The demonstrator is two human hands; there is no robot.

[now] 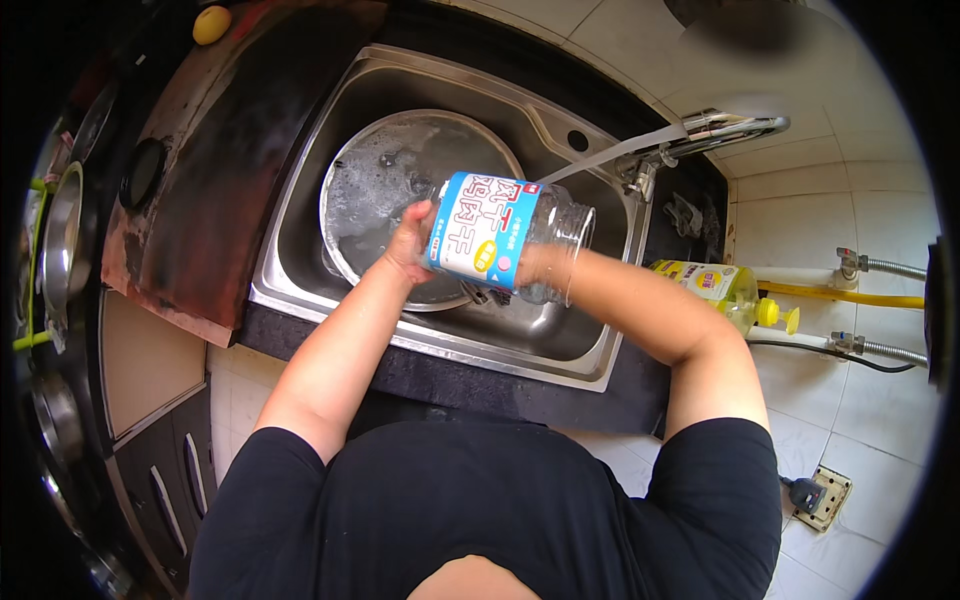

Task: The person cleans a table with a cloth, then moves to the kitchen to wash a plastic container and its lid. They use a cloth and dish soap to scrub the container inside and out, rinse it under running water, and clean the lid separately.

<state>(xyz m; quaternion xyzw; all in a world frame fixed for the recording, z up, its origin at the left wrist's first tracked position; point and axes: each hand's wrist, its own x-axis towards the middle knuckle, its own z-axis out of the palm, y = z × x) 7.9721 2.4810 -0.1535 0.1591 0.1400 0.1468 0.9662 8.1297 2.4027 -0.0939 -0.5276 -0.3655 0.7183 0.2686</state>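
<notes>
A clear jar (476,228) with a blue and white label lies on its side over the sink, its mouth toward the right. My left hand (408,243) grips the jar's base end, the thumb showing on top. My right hand (538,265) is in through the jar's mouth; the label hides its fingers. Below and behind the jar, a large round basin (345,262) of cloudy, bubbly water stands in the steel sink (545,345). Something dark shows under the jar, too covered to name.
At the back right is a chrome faucet (648,165), with a pale band slanting from it toward the jar. A yellow-green pump bottle (735,290) stands right of my right forearm. A dark, reddish-edged board (215,170) lies left of the sink, a round yellow thing (211,25) beyond it.
</notes>
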